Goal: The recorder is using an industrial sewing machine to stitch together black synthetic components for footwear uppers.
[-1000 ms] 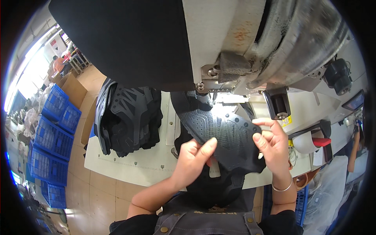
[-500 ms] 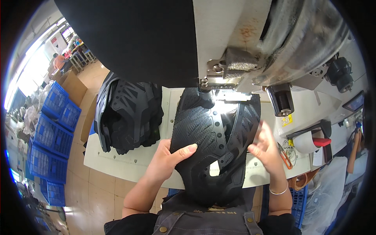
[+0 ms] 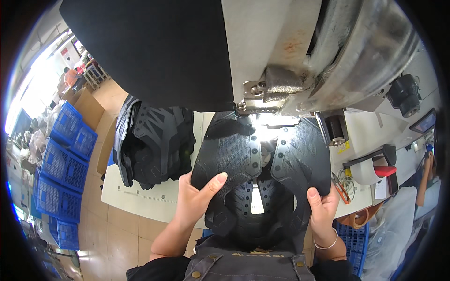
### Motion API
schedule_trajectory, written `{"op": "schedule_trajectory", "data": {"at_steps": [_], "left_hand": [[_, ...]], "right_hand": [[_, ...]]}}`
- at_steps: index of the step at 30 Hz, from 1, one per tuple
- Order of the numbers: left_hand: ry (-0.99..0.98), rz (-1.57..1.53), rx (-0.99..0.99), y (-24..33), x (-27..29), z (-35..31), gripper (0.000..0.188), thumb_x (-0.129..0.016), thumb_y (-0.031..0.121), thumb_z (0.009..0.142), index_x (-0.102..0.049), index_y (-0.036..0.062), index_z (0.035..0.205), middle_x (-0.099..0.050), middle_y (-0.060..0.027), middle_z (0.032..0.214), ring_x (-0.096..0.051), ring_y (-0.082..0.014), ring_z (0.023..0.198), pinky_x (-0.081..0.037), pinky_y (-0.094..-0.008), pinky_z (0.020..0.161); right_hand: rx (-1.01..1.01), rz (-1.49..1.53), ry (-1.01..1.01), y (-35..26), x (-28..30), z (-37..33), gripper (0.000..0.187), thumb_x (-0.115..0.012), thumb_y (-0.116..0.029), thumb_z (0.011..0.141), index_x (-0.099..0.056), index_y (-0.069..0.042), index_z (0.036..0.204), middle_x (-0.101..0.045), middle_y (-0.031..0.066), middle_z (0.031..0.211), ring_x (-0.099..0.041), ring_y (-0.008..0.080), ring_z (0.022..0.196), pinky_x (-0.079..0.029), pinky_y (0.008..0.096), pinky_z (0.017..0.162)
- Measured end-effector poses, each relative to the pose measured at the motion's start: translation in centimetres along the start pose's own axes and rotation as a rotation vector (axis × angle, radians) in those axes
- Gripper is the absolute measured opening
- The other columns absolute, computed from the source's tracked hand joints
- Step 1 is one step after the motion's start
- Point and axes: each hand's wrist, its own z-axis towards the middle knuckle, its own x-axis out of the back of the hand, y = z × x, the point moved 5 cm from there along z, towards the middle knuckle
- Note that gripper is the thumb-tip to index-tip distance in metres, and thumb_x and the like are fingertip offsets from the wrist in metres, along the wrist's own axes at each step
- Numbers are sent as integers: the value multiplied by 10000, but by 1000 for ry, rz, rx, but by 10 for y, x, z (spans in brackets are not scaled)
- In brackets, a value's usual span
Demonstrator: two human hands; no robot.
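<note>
A black shoe upper [image 3: 229, 154] with rows of eyelet holes lies spread open beneath the head of a sewing machine [image 3: 267, 89], under its bright lamp. More black upper material hangs below it, toward my apron. My left hand [image 3: 199, 194] grips the upper's left edge, thumb on top and fingers underneath. On the opposite edge my right hand [image 3: 322, 206] holds it the same way, thumb on top. The upper's far end passes under the machine head, where glare hides the needle area.
A stack of black shoe uppers [image 3: 159, 140] rests on the white table [image 3: 136, 199] at the left. Blue crates [image 3: 61, 164] stand on the floor beyond. Orange-handled scissors [image 3: 341, 189] and a coil of wire lie at the right. Another person's arm [image 3: 425, 180] shows at far right.
My right hand has gone from loose beside the upper to gripping its right edge. The upper's right side has swung outward, so it now lies spread wider. My left hand keeps its hold.
</note>
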Motion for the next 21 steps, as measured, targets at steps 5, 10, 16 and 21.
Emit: {"op": "schedule_trajectory", "data": {"at_steps": [5,10,16,21], "left_hand": [[2,5,31,8,0,16,202,-619,100,807,-590,-64,921,-609,-36,837,-531,-67,725,-443,-211,666],[-11,-27,16,12,-1,32,219,-620,115,808,-596,-58,939,-616,-45,840,-550,-75,713,-456,-213,656],[-27,-99,-10,13,-4,50,221,-634,125,800,-596,-56,921,-617,-48,831,-560,-79,703,-461,-210,661],[-7,-64,-46,11,-2,56,258,-642,137,792,-581,-63,944,-612,-59,838,-563,-81,696,-467,-212,651]], "right_hand": [[-7,33,20,3,-1,18,320,-554,-128,848,-482,49,1104,-568,96,1042,-534,138,922,-406,257,835],[14,47,16,5,-5,35,270,-530,-102,865,-489,45,1088,-582,59,975,-525,83,849,-417,217,766],[-24,144,-16,12,-3,51,249,-514,-92,863,-513,19,1086,-592,88,995,-567,121,850,-450,237,766],[-21,151,13,8,-3,53,231,-512,-94,864,-521,13,1069,-596,74,971,-566,111,834,-452,229,742]]}}
